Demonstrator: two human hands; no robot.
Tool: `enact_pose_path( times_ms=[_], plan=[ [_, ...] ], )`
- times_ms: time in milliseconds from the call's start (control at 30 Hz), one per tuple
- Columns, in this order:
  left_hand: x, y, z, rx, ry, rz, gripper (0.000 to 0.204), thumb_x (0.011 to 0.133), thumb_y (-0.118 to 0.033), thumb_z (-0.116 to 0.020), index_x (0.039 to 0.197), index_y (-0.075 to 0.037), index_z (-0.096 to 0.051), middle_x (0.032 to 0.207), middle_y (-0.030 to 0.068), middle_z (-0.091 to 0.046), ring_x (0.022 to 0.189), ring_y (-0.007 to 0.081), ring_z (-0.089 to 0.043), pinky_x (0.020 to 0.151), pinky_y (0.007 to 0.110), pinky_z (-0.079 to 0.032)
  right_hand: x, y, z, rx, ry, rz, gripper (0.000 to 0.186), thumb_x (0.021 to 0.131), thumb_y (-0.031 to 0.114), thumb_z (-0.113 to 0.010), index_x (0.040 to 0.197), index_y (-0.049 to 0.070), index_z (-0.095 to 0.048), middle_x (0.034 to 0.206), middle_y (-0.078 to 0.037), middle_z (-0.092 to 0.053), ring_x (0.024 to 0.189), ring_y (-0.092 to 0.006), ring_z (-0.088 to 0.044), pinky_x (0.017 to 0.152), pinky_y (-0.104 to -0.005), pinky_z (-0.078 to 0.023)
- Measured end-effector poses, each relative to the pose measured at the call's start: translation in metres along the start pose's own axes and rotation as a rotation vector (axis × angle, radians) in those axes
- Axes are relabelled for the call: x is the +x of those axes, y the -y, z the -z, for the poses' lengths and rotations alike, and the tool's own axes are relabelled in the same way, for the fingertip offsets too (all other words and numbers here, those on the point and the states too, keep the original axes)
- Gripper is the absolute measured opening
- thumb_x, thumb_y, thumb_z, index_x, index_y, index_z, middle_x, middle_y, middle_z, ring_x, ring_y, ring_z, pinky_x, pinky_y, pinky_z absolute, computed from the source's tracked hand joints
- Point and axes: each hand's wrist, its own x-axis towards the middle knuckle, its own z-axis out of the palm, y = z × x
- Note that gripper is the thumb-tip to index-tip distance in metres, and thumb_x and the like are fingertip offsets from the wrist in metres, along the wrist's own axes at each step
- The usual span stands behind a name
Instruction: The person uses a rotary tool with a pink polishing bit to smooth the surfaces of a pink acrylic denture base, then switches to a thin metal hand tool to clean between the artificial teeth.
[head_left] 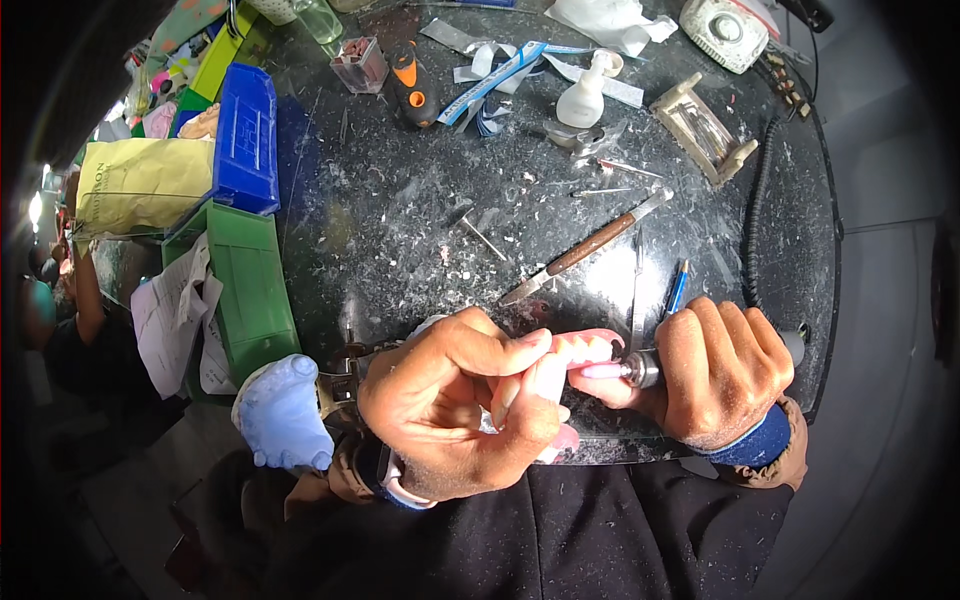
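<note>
- Boxes at the left edge: a blue box (246,138) stands above a green box (252,290), with loose papers (175,315) beside the green one, so that side of the dark table (400,200) is crowded.
- A pale blue plaster cast (283,412) sits at the near left corner, just beside the left wrist.
- The left hand (450,400) is closed around a pink denture (585,348), thumb on top, holding it just over the table's near edge.
- A wood-handled knife (590,245) lies slantwise on the table beyond the hands, with bare, dust-flecked surface around it.
- The right hand (715,372) is closed around a small grinding tool (640,368), whose pink tip touches the denture.
- A coiled black cord (757,215) runs along the right rim; a white bottle (585,95) and a cream frame (703,128) stand at the far side.
</note>
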Motion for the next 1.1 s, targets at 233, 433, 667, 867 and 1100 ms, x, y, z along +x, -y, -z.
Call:
enact_pose_path(
  times_ms=[233, 433, 667, 867, 1100],
  plan=[
    [0.000, -0.002, -0.007, -0.047, -0.080, 0.028, 0.013, 0.076, 0.013, -0.059, 0.087, 0.010, -0.055, 0.061, 0.0035, -0.048, 0.070, 0.0190, -0.067, 0.066, 0.034, -0.058, 0.001, -0.004, -0.010, -0.018, -0.086, 0.015, 0.061, 0.075, 0.057, -0.063, 0.050, 0.012, -0.029, 0.046, 0.002, -0.026, 0.036, -0.0097, -0.028, 0.036, -0.0253, -0.016],
    [0.000, 0.001, -0.005, -0.068, -0.041, -0.014, 0.015, 0.076, 0.016, -0.057, 0.089, 0.010, -0.054, 0.066, 0.0058, -0.050, 0.078, 0.0281, -0.068, 0.064, 0.033, -0.058, -0.001, -0.001, -0.001, -0.002, 0.041, -0.048, 0.060, 0.062, 0.055, -0.074, 0.054, 0.009, -0.035, 0.051, -0.002, -0.032, 0.040, -0.0150, -0.038, 0.038, -0.0285, -0.028],
    [-0.001, 0.001, -0.010, -0.115, -0.078, -0.043, 0.014, 0.075, 0.016, -0.057, 0.088, 0.010, -0.054, 0.064, 0.0055, -0.050, 0.078, 0.0271, -0.068, 0.064, 0.032, -0.058, -0.001, -0.001, 0.000, 0.025, 0.029, -0.029, 0.060, 0.062, 0.055, -0.073, 0.055, 0.009, -0.037, 0.052, -0.002, -0.033, 0.041, -0.0149, -0.038, 0.039, -0.0282, -0.028],
    [-0.002, 0.000, -0.007, 0.002, -0.060, -0.009, 0.012, 0.076, 0.014, -0.059, 0.086, 0.009, -0.054, 0.062, 0.0034, -0.049, 0.070, 0.0158, -0.066, 0.069, 0.036, -0.058, 0.001, -0.001, 0.000, 0.022, 0.039, -0.028, 0.059, 0.062, 0.055, -0.073, 0.055, 0.008, -0.037, 0.051, -0.002, -0.033, 0.040, -0.0149, -0.038, 0.038, -0.0281, -0.028],
    [0.000, 0.003, -0.011, 0.002, -0.114, -0.020, 0.012, 0.076, 0.013, -0.061, 0.085, 0.009, -0.054, 0.061, 0.0025, -0.048, 0.059, 0.0073, -0.059, 0.072, 0.037, -0.058, -0.001, -0.003, 0.001, 0.018, 0.052, -0.027, 0.058, 0.062, 0.053, -0.074, 0.055, 0.008, -0.038, 0.051, -0.002, -0.033, 0.040, -0.0149, -0.038, 0.038, -0.0282, -0.028]
  ],
)
